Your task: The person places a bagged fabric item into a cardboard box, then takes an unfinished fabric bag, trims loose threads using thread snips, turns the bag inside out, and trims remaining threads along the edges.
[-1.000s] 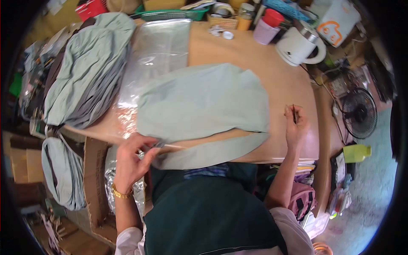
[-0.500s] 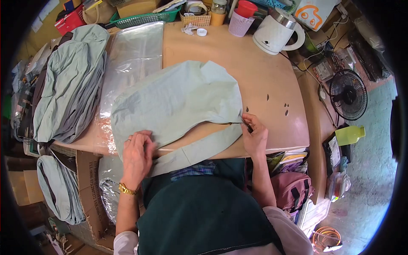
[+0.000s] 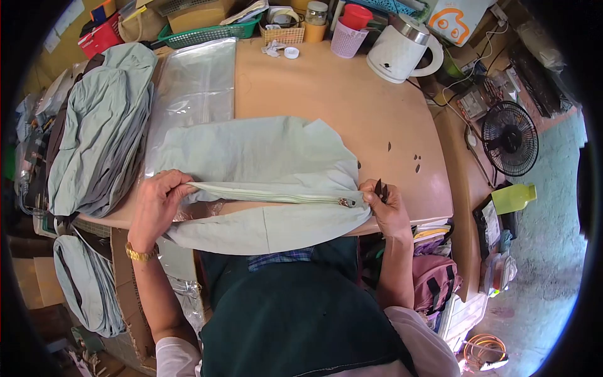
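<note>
A pale green fabric piece (image 3: 251, 147) lies across the tan table (image 3: 301, 81), with a long strap-like band (image 3: 264, 229) curving along its near side. My left hand (image 3: 155, 200) pinches the left end of the edge with the zipper (image 3: 270, 194). At the zipper's right end, beside a small metal slider (image 3: 345, 202), my right hand (image 3: 387, 208) grips the fabric. A small dark tool (image 3: 380, 190), perhaps thread snips, sticks up from that hand. The zipper edge is stretched straight between both hands.
Stacked green fabric pieces (image 3: 103, 125) lie at the left beside clear plastic sheets (image 3: 198, 81). A white kettle (image 3: 399, 50), a pink cup (image 3: 347, 39) and a basket (image 3: 282, 34) line the back. A fan (image 3: 510, 138) stands right.
My left hand has moved left and taken the fabric edge. My right hand has come from the bare table onto the fabric's right corner. The zipper edge now faces up, pulled straight.
</note>
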Available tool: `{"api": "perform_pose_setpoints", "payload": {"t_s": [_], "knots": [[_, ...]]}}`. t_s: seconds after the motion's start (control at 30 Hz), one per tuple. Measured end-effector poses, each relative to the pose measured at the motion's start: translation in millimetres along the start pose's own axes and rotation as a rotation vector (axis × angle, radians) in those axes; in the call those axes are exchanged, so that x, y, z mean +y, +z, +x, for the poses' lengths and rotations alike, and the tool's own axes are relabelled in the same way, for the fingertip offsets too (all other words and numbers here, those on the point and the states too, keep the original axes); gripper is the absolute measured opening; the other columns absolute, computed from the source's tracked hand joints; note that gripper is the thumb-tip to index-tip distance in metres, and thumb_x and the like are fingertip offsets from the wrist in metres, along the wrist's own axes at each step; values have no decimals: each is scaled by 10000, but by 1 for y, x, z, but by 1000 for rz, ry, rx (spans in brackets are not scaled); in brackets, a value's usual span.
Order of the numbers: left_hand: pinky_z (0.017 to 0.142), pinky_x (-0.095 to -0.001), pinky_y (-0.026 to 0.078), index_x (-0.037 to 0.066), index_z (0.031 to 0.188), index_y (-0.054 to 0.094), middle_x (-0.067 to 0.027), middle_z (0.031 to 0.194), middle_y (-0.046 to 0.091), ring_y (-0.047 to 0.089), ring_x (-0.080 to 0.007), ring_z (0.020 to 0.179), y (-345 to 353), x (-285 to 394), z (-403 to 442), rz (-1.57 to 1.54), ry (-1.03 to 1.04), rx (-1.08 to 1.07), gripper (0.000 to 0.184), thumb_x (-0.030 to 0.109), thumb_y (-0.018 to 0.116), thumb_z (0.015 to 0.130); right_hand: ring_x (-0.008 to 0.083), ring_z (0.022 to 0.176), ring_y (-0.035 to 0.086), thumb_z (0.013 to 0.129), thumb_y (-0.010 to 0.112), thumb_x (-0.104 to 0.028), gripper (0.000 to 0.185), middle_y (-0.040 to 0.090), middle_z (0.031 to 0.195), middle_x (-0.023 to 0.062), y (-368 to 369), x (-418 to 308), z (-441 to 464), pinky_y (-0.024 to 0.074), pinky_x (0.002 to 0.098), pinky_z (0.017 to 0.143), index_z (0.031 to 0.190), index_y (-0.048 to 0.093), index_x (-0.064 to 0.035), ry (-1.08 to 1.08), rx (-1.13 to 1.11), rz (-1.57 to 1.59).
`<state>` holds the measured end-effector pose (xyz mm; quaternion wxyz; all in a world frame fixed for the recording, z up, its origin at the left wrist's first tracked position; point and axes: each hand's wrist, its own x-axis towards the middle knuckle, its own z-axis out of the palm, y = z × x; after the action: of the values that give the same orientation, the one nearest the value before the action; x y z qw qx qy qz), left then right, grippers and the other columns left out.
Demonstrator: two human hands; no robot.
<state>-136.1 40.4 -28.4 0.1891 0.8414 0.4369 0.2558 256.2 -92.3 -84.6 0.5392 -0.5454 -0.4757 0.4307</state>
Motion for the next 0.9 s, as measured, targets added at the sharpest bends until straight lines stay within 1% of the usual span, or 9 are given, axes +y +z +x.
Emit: {"api": "perform_pose_setpoints", "payload": {"t_s": [0.1,0.2,0.37,0.53,0.63,0.7,0.77,0.83,0.9], "knots": [[652,-375,460,6,893,664,-125,790,631,598,-290,723,7,-12,6,-113,-94,-117,93,67,688,828,28,646,413,950,642,-145,139,493,671,-70,-3,1,0,302,224,563,872,641,-29,0,-102,143],[808,-421,439,73,983,671,-109,940,610,577,-309,900,27,16,11,388,83,277,202,52,704,784,31,620,420,930,678,-146,117,510,670,-69,8,3,1,299,222,548,914,661,-31,-3,-108,229],[959,-474,387,60,1206,595,-121,1086,597,555,-334,1050,92,86,-14,-34,253,-29,477,262,745,801,39,516,349,916,689,-99,77,484,647,-59,29,9,4,233,227,475,981,670,-61,110,-10,424],[974,-459,380,86,865,621,-110,1084,542,548,-309,1040,125,92,-25,-103,364,-192,88,141,685,839,44,492,301,937,646,-61,76,442,627,-58,41,20,1,198,238,458,1011,642,-79,152,-60,619],[973,-452,385,99,843,640,-93,1036,552,558,-314,1029,129,94,-28,-214,508,-350,153,162,758,769,45,486,301,947,622,-49,66,463,661,-49,46,22,-4,201,235,454,1004,621,-82,234,-65,723],[1033,-486,347,101,847,646,-120,1148,562,538,-350,1138,117,95,-32,-162,469,-368,164,159,765,750,45,485,307,952,610,-47,56,485,688,-44,46,22,-4,207,230,453,995,613,-83,271,-72,784],[1030,-516,328,117,851,654,-157,1254,547,489,-391,1217,92,92,-28,118,195,190,174,149,778,733,40,484,323,959,593,-49,68,513,729,-43,39,23,-6,220,219,450,1012,613,-86,371,144,714],[1026,-512,321,133,858,658,-184,1302,530,464,-408,1233,73,73,-35,373,-58,332,182,78,755,714,40,503,370,965,589,-91,92,543,745,-47,34,27,-7,236,212,447,1048,628,-91,310,134,699],[1012,-507,333,128,836,655,-181,1307,529,456,-408,1239,63,54,-58,393,-139,300,171,38,727,709,50,600,491,966,587,-128,155,622,853,-20,32,29,-6,273,200,449,1109,634,-91,307,385,637]]}}
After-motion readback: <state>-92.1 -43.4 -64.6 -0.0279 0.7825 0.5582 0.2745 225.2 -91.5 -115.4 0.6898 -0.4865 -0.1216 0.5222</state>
